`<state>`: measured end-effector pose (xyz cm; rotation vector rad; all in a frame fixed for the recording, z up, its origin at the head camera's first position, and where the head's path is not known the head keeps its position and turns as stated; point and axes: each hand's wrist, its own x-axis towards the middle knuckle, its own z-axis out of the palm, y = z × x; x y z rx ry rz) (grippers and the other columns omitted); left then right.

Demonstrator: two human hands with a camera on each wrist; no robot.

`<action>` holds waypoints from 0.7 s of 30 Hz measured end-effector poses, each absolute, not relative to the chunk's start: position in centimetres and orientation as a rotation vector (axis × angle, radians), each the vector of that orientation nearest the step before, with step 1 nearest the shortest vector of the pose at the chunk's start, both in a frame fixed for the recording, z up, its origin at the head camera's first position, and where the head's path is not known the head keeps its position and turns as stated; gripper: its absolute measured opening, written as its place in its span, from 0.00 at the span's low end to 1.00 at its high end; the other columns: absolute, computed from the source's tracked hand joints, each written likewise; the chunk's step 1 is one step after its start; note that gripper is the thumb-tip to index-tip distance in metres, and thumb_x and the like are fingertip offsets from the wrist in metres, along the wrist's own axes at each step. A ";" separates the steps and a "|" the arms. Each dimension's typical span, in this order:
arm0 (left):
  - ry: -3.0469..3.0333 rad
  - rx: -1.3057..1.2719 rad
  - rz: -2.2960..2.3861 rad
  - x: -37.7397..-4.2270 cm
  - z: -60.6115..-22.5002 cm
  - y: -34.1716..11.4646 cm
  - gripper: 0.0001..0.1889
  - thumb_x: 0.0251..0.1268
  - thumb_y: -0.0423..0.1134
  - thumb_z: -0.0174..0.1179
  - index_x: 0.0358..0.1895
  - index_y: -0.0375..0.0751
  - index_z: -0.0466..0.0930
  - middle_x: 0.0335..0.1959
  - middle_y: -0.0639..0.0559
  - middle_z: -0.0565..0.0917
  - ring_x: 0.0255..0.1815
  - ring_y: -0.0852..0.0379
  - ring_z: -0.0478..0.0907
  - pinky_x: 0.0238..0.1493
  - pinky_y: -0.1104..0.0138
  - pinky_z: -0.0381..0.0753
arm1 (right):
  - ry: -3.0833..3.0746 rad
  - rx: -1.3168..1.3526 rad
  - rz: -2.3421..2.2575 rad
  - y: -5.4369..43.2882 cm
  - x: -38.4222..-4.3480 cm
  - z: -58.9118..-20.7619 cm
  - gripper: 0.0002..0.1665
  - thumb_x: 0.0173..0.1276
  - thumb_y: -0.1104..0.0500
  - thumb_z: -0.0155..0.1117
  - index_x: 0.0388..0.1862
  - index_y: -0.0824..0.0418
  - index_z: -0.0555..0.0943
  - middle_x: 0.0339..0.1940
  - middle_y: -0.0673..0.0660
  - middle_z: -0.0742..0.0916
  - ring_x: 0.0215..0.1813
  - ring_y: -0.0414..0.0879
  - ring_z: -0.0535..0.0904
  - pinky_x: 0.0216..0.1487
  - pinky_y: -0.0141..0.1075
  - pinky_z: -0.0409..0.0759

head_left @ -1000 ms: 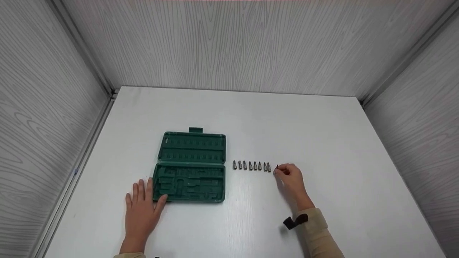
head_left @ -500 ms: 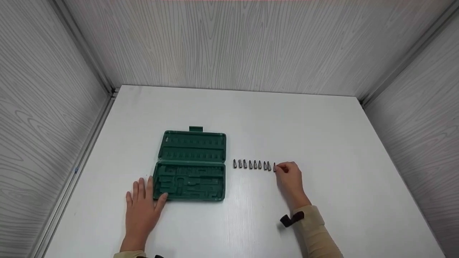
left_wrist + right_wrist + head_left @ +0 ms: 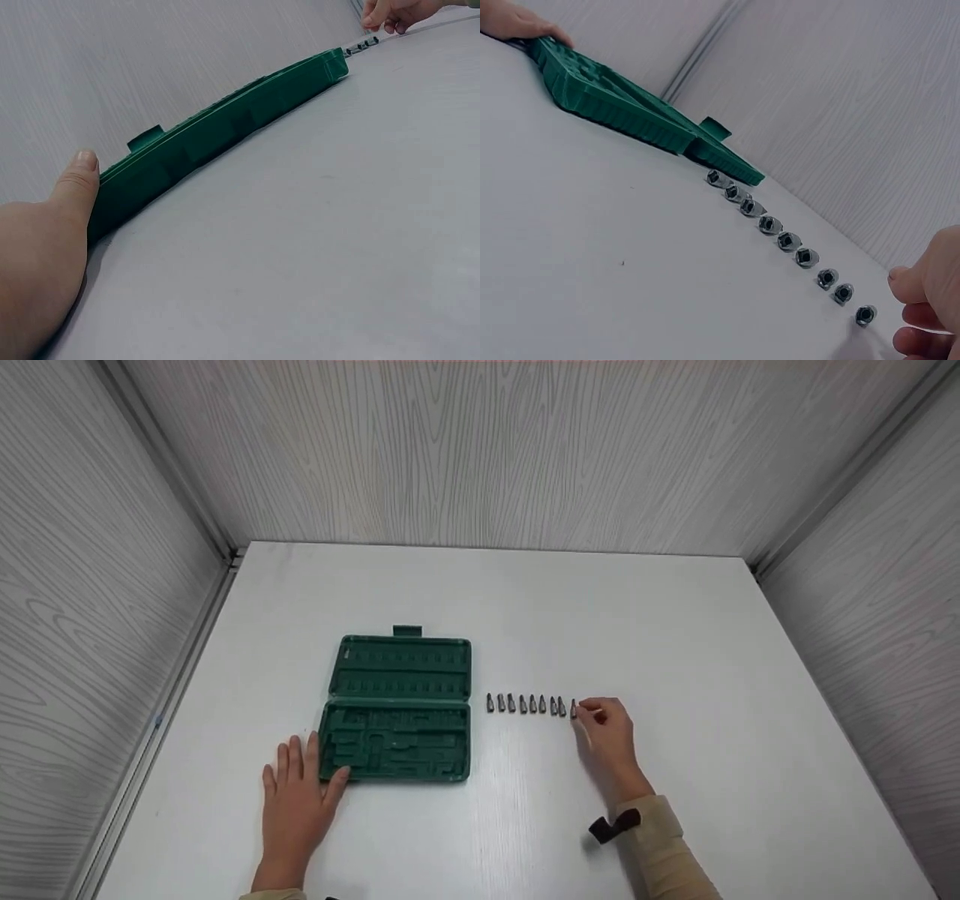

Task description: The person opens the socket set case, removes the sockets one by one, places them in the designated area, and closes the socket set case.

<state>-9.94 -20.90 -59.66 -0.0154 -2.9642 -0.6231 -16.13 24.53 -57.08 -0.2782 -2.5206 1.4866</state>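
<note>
Palm down beside a green plastic tool case, my left hand has its fingers spread and its thumb on the case's near left corner. The case lies unfolded, its moulded slots facing up. To its right runs a row of several small metal sockets with tapered ends. My right hand is at the right end of that row, fingers loosely bent. In the right wrist view, a small gap separates the fingers from the last socket, which lies on the table.
A white table carries everything, with pale wood-grain panels at the back and both sides. One small light piece sits at the upper left inside the case lid. A dark strap hangs at the right wrist.
My right hand has set the last socket down at the row's right end and let go of it. My left hand and the case have stayed put.
</note>
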 end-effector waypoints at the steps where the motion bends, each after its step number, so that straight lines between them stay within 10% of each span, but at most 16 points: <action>1: -2.965 -0.012 -0.624 -9.9 -59.6 -20.9 0.43 0.67 0.65 0.39 0.74 0.39 0.41 0.72 0.31 0.46 0.73 0.37 0.36 0.66 0.44 0.28 | -2.515 -0.243 1.472 24.4 -16.2 -57.0 0.07 0.65 0.60 0.62 0.40 0.61 0.81 0.39 0.55 0.79 0.38 0.47 0.72 0.38 0.39 0.71; 21: -2.961 -0.002 -0.607 -9.9 -59.4 -20.8 0.43 0.67 0.65 0.39 0.74 0.39 0.43 0.72 0.32 0.47 0.73 0.37 0.38 0.66 0.44 0.30 | -2.550 0.166 1.402 18.4 -17.2 -55.6 0.04 0.62 0.62 0.66 0.35 0.61 0.82 0.34 0.52 0.80 0.32 0.44 0.74 0.32 0.32 0.73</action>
